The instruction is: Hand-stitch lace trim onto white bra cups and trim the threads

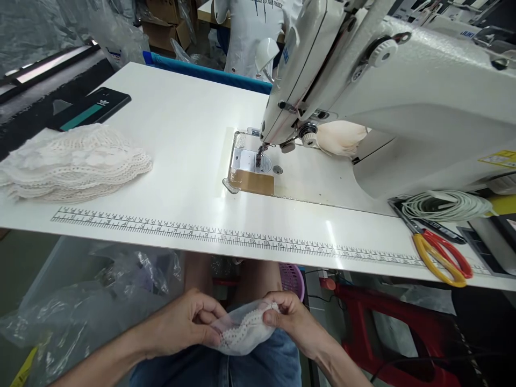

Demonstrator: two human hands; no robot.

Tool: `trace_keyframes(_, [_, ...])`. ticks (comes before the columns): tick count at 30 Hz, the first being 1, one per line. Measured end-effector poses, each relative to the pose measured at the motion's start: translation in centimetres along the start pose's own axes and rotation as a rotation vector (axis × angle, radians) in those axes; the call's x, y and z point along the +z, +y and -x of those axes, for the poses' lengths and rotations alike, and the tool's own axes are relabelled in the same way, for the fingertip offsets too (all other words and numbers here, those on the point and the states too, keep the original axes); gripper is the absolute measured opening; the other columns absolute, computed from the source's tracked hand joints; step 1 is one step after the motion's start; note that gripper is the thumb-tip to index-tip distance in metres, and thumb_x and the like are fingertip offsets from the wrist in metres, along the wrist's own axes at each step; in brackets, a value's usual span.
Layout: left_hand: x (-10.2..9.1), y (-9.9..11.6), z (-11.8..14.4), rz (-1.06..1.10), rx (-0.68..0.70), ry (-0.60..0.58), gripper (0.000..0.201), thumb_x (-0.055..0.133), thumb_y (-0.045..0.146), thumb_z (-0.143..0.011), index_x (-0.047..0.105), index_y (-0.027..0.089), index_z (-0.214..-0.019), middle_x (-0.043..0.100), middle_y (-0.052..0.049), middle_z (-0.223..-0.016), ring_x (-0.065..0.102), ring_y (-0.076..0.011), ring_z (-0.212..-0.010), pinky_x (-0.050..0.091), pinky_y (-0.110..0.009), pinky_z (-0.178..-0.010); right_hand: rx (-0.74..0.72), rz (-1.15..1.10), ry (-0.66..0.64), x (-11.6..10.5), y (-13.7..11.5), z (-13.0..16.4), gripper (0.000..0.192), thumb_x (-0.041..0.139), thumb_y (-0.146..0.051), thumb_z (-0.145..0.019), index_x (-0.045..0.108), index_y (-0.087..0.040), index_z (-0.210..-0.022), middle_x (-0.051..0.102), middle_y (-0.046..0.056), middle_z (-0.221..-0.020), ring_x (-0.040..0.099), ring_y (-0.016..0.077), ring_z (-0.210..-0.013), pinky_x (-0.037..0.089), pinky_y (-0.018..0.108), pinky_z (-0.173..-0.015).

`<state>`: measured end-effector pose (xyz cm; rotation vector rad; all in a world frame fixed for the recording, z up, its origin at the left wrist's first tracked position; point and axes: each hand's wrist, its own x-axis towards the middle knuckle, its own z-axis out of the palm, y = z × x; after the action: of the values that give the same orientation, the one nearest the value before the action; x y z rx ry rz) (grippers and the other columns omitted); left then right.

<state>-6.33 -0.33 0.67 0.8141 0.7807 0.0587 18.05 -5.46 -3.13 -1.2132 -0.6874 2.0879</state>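
Count of what I see at the sewing station

I count two hands, left hand (183, 325) and right hand (292, 320), sharing one lace piece (242, 333); one sewing machine (363, 91), one table (181, 134), one lace stack (72, 164), one pair of scissors (441, 252), one cord coil (447, 206), one phone (91, 109).

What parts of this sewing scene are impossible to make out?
Head view:
- Lace piece: its ends are covered by the left hand and right hand.
- Scissors: blade tips lie under the cord coil.
- Ruler numbers: too small.
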Motion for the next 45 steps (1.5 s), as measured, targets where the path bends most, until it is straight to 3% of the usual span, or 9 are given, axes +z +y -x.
trace_keyframes(6, [0.1, 0.4, -0.3, -0.132, 0.053, -0.019, 0.023, 0.074, 0.027, -0.068, 0.072, 0.016, -0.088, 0.067, -0.001, -0.077, 0.056, -0.0142, -0.072, 0.037, -0.02, -0.063, 0.031, 0.115, -0.012, 1.5, -1.1, 0.2, 0.033, 0.082, -0.041, -0.061, 0.072, -0.013, -0.075, 0.063, 0.002, -0.067, 0.053, 0.0102, -0.059, 0.041, 0.022, -0.06])
trace_keyframes(13, [1.5, 0.2, -1.8, -0.202, 0.05, 0.095, 0.016, 0.071, 0.026, -0.066, 0.068, 0.01, -0.067, 0.051, 0.003, -0.056, 0.041, -0.0092, -0.057, 0.026, -0.02, -0.053, -0.051, 0.27, -0.056, 1.7, -1.4, 0.2, 0.029, 0.076, -0.04, -0.07, 0.073, -0.013, -0.079, 0.06, 0.001, -0.066, 0.048, 0.0097, -0.059, 0.038, 0.02, -0.057])
trace_keyframes(23, [1.2, -0.4, -1.7, -0.295, 0.012, 0.185, 0.019, 0.069, 0.029, -0.065, 0.063, 0.011, -0.06, 0.047, 0.004, -0.051, 0.037, -0.0087, -0.052, 0.023, -0.021, -0.05, -0.134, 0.419, -0.091, 1.8, -1.6, 0.3, 0.032, 0.078, -0.04, -0.067, 0.07, -0.011, -0.075, 0.053, -0.001, -0.062, 0.041, 0.0084, -0.056, 0.03, 0.018, -0.05])
trace_keyframes(26, [1.0, -0.6, -1.4, -0.32, -0.007, 0.19, 0.019, 0.07, 0.028, -0.065, 0.062, 0.012, -0.058, 0.046, 0.005, -0.05, 0.036, -0.0085, -0.052, 0.023, -0.021, -0.05, -0.14, 0.416, -0.136, 1.9, -1.7, 0.2, 0.033, 0.076, -0.042, -0.07, 0.071, -0.011, -0.077, 0.056, 0.0, -0.064, 0.044, 0.0094, -0.058, 0.034, 0.019, -0.053])
trace_keyframes(30, [0.7, -0.3, -1.0, -0.283, -0.023, 0.127, 0.016, 0.071, 0.026, -0.065, 0.064, 0.012, -0.059, 0.05, 0.005, -0.053, 0.04, -0.0088, -0.054, 0.024, -0.02, -0.052, -0.106, 0.37, -0.186, 2.0, -1.7, 0.0, 0.034, 0.076, -0.043, -0.07, 0.071, -0.01, -0.077, 0.061, 0.003, -0.067, 0.05, 0.011, -0.061, 0.039, 0.019, -0.057])
trace_keyframes(34, [0.9, 0.2, -1.0, -0.211, -0.003, 0.033, 0.019, 0.077, 0.026, -0.062, 0.071, 0.013, -0.075, 0.057, 0.003, -0.062, 0.047, -0.0103, -0.06, 0.028, -0.019, -0.054, -0.097, 0.466, -0.185, 2.2, -1.5, -0.2, 0.034, 0.076, -0.043, -0.07, 0.071, -0.01, -0.078, 0.061, 0.002, -0.066, 0.049, 0.01, -0.058, 0.037, 0.018, -0.052])
trace_keyframes(38, [1.4, 0.6, -1.6, -0.263, 0.002, 0.107, 0.01, 0.071, 0.022, -0.065, 0.07, 0.012, -0.066, 0.054, 0.004, -0.054, 0.042, -0.0082, -0.052, 0.027, -0.019, -0.05, -0.076, 0.541, -0.183, 2.2, -1.7, -0.2, 0.035, 0.073, -0.045, -0.072, 0.07, -0.01, -0.076, 0.056, -0.001, -0.06, 0.044, 0.0085, -0.054, 0.033, 0.017, -0.049])
trace_keyframes(45, [0.9, 0.0, -1.8, -0.263, -0.001, 0.139, 0.018, 0.071, 0.029, -0.064, 0.067, 0.011, -0.063, 0.054, 0.002, -0.054, 0.043, -0.0091, -0.053, 0.027, -0.02, -0.05, -0.129, 0.49, -0.144, 1.9, -2.0, -0.1, 0.033, 0.082, -0.036, -0.063, 0.067, -0.012, -0.08, 0.057, -0.002, -0.063, 0.045, 0.0082, -0.057, 0.033, 0.016, -0.05])
